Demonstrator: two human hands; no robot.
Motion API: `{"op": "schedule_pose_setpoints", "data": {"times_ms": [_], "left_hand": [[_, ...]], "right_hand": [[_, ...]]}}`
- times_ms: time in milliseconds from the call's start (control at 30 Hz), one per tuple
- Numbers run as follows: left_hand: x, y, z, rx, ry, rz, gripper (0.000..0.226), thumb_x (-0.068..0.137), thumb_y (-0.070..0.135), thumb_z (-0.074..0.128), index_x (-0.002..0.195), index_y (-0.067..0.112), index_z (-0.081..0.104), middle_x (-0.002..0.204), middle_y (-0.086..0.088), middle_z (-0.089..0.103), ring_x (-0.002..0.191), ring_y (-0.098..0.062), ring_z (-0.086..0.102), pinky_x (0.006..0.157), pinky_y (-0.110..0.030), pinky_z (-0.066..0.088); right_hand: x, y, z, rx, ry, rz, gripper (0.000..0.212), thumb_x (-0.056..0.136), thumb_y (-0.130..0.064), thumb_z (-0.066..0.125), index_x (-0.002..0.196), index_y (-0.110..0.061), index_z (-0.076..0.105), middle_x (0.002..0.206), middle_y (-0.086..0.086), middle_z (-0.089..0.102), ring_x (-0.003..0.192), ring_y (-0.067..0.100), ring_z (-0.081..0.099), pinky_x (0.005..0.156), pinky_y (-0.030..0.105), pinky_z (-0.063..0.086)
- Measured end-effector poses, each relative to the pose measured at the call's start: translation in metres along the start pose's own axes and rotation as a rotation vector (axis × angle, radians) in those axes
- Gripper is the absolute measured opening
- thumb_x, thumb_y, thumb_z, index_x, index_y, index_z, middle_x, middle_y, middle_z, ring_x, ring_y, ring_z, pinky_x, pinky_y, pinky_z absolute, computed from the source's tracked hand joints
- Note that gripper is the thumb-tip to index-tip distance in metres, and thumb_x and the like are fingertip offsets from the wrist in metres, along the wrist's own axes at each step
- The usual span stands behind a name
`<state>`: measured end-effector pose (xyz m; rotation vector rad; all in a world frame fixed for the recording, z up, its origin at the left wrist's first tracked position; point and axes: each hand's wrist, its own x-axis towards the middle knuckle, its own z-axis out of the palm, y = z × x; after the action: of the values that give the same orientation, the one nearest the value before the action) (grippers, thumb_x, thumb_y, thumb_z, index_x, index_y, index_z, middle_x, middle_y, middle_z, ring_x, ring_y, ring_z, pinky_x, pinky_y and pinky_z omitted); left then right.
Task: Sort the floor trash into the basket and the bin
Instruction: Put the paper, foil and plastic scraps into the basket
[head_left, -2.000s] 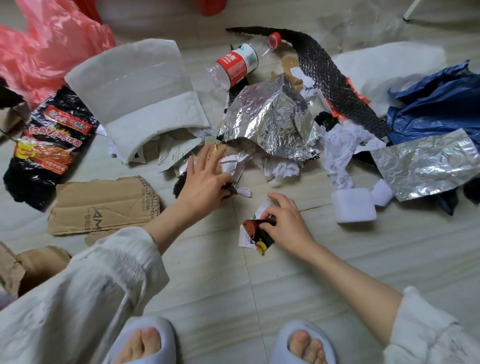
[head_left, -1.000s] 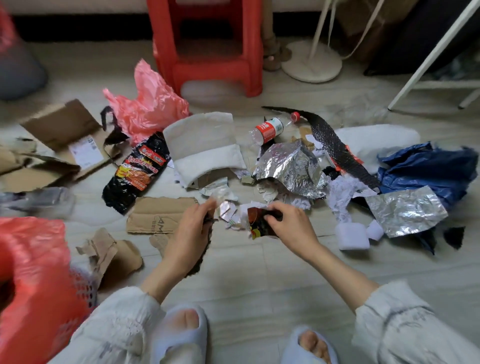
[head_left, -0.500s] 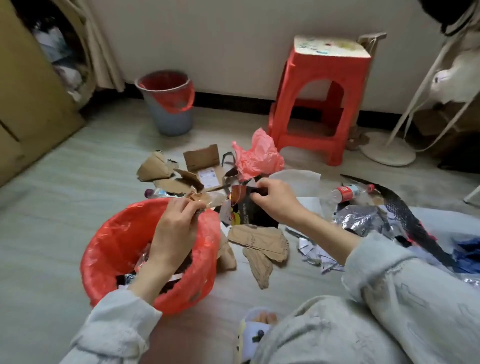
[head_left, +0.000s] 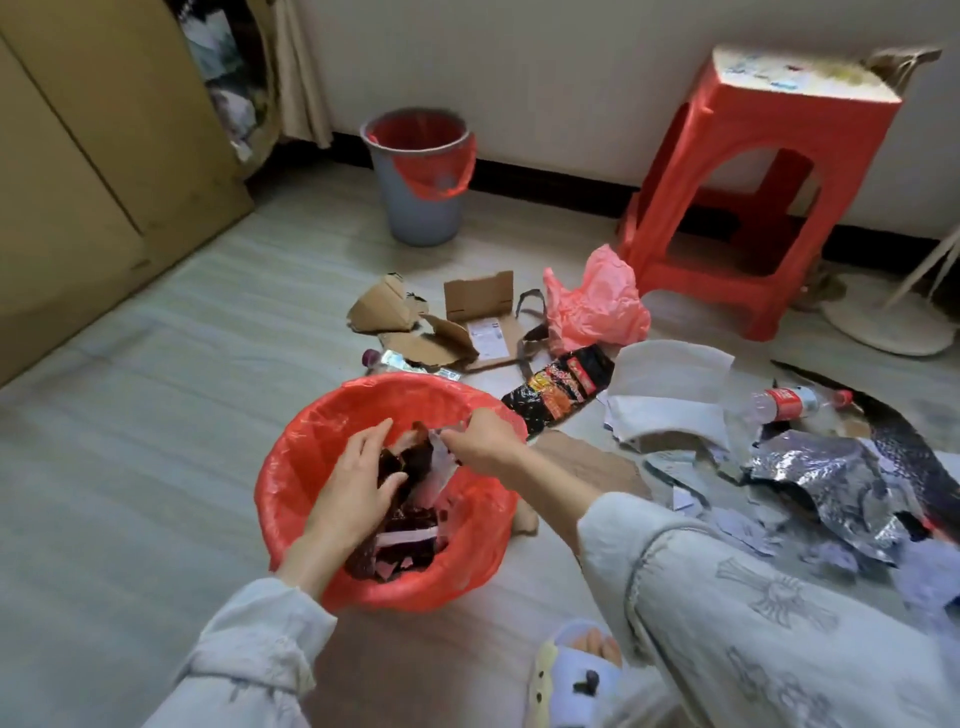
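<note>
At the lower centre of the frame my two hands are over the one red-lined basket (head_left: 291, 467). My left hand (head_left: 353, 493) has its fingers curled round a dark wrapper (head_left: 410, 462); my right hand (head_left: 485, 441) pinches a pale scrap of paper (head_left: 444, 465). More scraps lie in the basket. One grey bin (head_left: 418, 208) stands at upper centre, one red stool (head_left: 753, 182) upper right. On the floor between: one pink bag (head_left: 597, 306), one bottle (head_left: 789, 402).

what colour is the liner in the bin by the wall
Red, fitted in a grey-blue bin; the head view, the only one, shows it clearly.
</note>
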<state>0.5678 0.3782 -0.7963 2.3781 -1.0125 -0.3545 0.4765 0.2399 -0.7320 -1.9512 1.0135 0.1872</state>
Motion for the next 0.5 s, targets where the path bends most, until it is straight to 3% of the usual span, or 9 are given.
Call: {"op": "schedule_pose_setpoints", "data": {"times_ms": [67, 167, 233, 333, 400, 500], "left_hand": [[0.001, -0.002, 0.004, -0.057, -0.09, -0.042, 0.058, 0.091, 0.019, 0.054, 0.144, 0.017, 0.029, 0.143, -0.007, 0.038, 0.131, -0.023, 0.039, 0.107, -0.036, 0.033], [0.0, 0.005, 0.002, -0.068, -0.05, -0.033, 0.048, 0.094, 0.014, 0.047, 0.14, 0.015, 0.035, 0.139, -0.011, 0.044, 0.128, -0.025, 0.042, 0.107, -0.037, 0.033], [0.002, 0.022, -0.004, -0.064, -0.005, 0.036, 0.044, 0.093, 0.01, 0.047, 0.136, 0.015, 0.041, 0.132, -0.01, 0.049, 0.125, -0.025, 0.046, 0.105, -0.038, 0.035], [0.008, 0.06, -0.016, -0.079, 0.031, 0.161, 0.038, 0.091, 0.008, 0.049, 0.128, 0.015, 0.049, 0.124, -0.007, 0.055, 0.117, -0.024, 0.052, 0.102, -0.04, 0.04], [0.01, 0.092, -0.018, -0.096, 0.025, 0.245, 0.035, 0.091, 0.008, 0.05, 0.126, 0.015, 0.052, 0.121, -0.006, 0.058, 0.113, -0.021, 0.055, 0.101, -0.04, 0.043], [0.013, 0.14, -0.009, -0.082, -0.024, 0.355, 0.032, 0.093, 0.009, 0.049, 0.124, 0.012, 0.053, 0.12, -0.007, 0.058, 0.109, -0.018, 0.055, 0.098, -0.032, 0.043]], "right_hand": [[0.001, 0.009, 0.006, -0.002, -0.04, 0.021, 0.036, 0.093, -0.025, 0.049, 0.061, -0.016, 0.035, 0.061, -0.001, 0.038, 0.055, 0.011, 0.036, 0.046, 0.021, 0.027], [-0.005, 0.019, -0.002, -0.004, -0.06, 0.007, 0.031, 0.092, -0.022, 0.049, 0.064, -0.013, 0.041, 0.063, 0.0, 0.042, 0.055, 0.011, 0.039, 0.05, 0.021, 0.033], [-0.018, 0.026, -0.019, 0.02, -0.077, 0.004, 0.018, 0.092, -0.019, 0.048, 0.081, -0.008, 0.057, 0.073, 0.004, 0.052, 0.062, 0.014, 0.05, 0.055, 0.023, 0.042], [-0.041, 0.04, -0.053, -0.013, -0.106, 0.028, 0.03, 0.095, -0.023, 0.047, 0.113, -0.002, 0.059, 0.097, 0.011, 0.062, 0.08, 0.019, 0.058, 0.06, 0.025, 0.049], [-0.057, 0.054, -0.08, -0.04, -0.085, 0.024, 0.032, 0.096, -0.025, 0.045, 0.115, -0.003, 0.058, 0.104, 0.012, 0.064, 0.081, 0.019, 0.06, 0.066, 0.026, 0.051], [-0.076, 0.086, -0.124, -0.049, -0.003, 0.034, 0.029, 0.095, -0.023, 0.044, 0.112, -0.004, 0.058, 0.097, 0.01, 0.063, 0.071, 0.016, 0.058, 0.067, 0.027, 0.05]]}}
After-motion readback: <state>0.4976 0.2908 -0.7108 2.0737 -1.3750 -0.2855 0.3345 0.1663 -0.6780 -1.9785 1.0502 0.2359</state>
